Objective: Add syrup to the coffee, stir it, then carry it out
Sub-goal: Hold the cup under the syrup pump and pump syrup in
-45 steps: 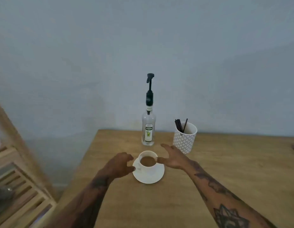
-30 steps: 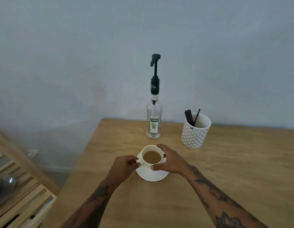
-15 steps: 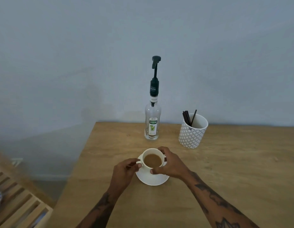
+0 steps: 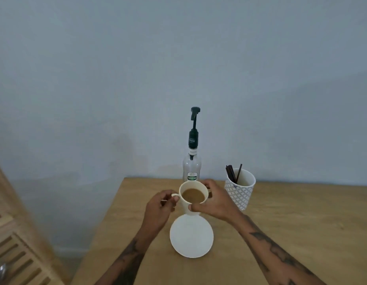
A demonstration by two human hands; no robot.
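A white cup of milky coffee (image 4: 193, 196) is lifted off its white saucer (image 4: 191, 236) and hangs above the wooden table (image 4: 281, 233). My left hand (image 4: 158, 210) pinches the cup's handle on its left side. My right hand (image 4: 214, 202) wraps round the cup's right wall. Just behind the cup stands a clear syrup bottle (image 4: 192, 165) with a tall dark green pump on top; its base is hidden by the cup.
A white patterned cup (image 4: 239, 189) holding several dark stir sticks stands at the back right, close to my right hand. A slatted wooden rack (image 4: 16, 254) sits low at the left, beyond the table's left edge. A plain wall runs behind.
Both hands closed on the cup and raised it off the saucer, towards the syrup bottle. The saucer stays on the table.
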